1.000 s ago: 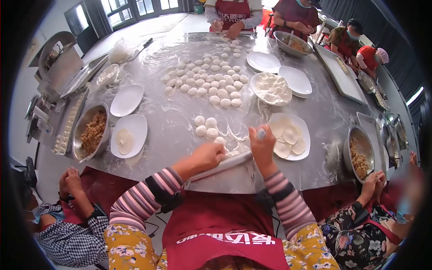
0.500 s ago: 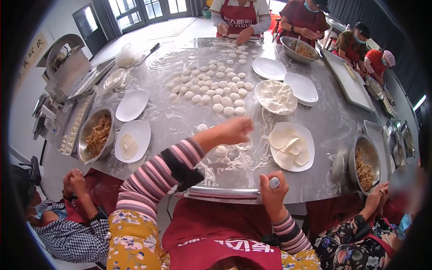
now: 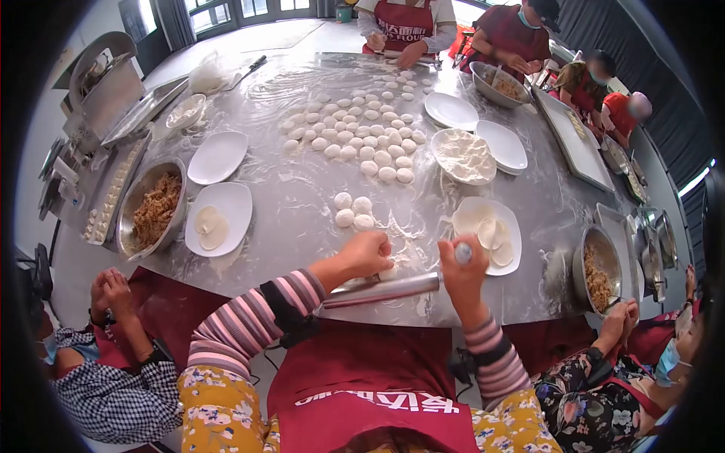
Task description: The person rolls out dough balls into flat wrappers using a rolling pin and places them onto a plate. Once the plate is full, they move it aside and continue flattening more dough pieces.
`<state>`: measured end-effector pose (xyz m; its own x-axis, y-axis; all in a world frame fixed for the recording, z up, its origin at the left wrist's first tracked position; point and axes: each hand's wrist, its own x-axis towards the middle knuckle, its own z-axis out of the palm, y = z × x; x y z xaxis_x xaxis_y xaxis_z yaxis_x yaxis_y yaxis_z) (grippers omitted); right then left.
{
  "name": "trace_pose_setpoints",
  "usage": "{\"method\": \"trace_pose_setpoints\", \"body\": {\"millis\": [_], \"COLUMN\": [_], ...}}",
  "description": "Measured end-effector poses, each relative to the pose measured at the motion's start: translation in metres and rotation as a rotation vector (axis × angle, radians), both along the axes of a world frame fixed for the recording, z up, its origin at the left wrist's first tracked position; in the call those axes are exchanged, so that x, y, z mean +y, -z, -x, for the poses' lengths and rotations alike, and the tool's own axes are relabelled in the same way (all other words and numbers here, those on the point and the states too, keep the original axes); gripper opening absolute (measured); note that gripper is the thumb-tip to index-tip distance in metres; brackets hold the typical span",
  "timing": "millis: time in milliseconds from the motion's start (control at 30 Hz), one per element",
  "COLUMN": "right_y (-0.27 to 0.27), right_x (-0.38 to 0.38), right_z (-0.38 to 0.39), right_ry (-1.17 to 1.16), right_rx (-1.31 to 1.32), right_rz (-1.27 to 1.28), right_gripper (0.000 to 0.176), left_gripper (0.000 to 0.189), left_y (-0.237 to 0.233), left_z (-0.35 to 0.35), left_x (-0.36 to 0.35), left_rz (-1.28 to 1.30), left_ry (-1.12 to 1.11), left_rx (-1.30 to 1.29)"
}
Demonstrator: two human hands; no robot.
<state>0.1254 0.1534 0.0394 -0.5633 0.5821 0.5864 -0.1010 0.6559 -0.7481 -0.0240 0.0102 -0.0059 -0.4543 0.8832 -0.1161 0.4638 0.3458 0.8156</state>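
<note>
My right hand (image 3: 464, 275) is wrapped round the handle of a metal rolling pin (image 3: 384, 291), which lies slanted along the table's near edge. Close behind the pin, my left hand (image 3: 361, 255) has its fingers curled in a pinch at a small white dough piece (image 3: 387, 272), partly hidden by the fingertips. Several round dough pieces (image 3: 353, 211) sit just beyond my left hand. A plate (image 3: 511, 260) holding thin rolled wrappers (image 3: 489, 231) stands beyond my right hand.
Many dough pieces (image 3: 362, 130) spread over the floured steel table (image 3: 283, 215). A flour bowl (image 3: 465, 157) and white plates (image 3: 219, 157) stand around. Filling bowls (image 3: 155, 211) are left and right. Co-workers sit on both sides and stand across the table.
My left hand has come down and nearer, to the dough piece by the pin. My right hand has raised and pushed the rolling pin slightly forward. The head view has shifted a little.
</note>
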Motion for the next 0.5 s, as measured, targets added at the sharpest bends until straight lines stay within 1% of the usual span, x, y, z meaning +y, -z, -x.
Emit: {"method": "trace_pose_setpoints", "body": {"millis": [33,67,100,133,167,233,300,367,433,467,500], "right_y": [0.000,0.018,0.037,0.040,0.040,0.033,0.032,0.032,0.034,0.034,0.032], "right_x": [0.003,0.010,0.019,0.018,0.017,0.005,-0.002,-0.002,0.007,0.009,0.011], "right_z": [0.012,0.027,0.036,0.033,0.029,0.002,-0.017,-0.007,0.023,0.032,0.041], "right_ry": [0.029,0.032,0.054,0.093,0.136,0.123,0.121,0.127,0.143,0.146,0.137], "right_rx": [0.038,0.029,0.020,0.019,0.023,-0.004,-0.004,0.040,0.037,0.048,-0.013], "right_rz": [-0.150,-0.099,-0.058,-0.147,-0.244,-0.091,0.025,0.024,-0.041,-0.039,0.001], "right_gripper": [0.023,0.022,0.021,0.020,0.019,0.020,0.021,0.021,0.021,0.021,0.021], "left_gripper": [0.021,0.021,0.017,0.015,0.014,0.014,0.014,0.015,0.014,0.014,0.014], "left_y": [-0.001,0.000,0.003,0.006,0.008,0.011,0.004,-0.008,-0.010,-0.011,-0.009], "left_z": [-0.002,-0.002,-0.002,-0.002,-0.004,-0.010,-0.017,-0.023,-0.023,-0.020,-0.014], "left_x": [0.001,0.001,0.002,0.007,0.004,-0.005,-0.011,-0.013,-0.005,0.001,0.005], "left_rz": [-0.011,-0.021,0.031,0.073,0.051,-0.031,0.020,0.076,0.081,0.070,0.071], "left_ry": [-0.024,-0.006,0.001,0.025,0.025,-0.073,-0.145,-0.054,-0.031,-0.027,-0.028], "left_rx": [-0.026,-0.025,0.022,0.074,0.079,0.129,0.038,0.017,0.058,0.096,0.105]}}
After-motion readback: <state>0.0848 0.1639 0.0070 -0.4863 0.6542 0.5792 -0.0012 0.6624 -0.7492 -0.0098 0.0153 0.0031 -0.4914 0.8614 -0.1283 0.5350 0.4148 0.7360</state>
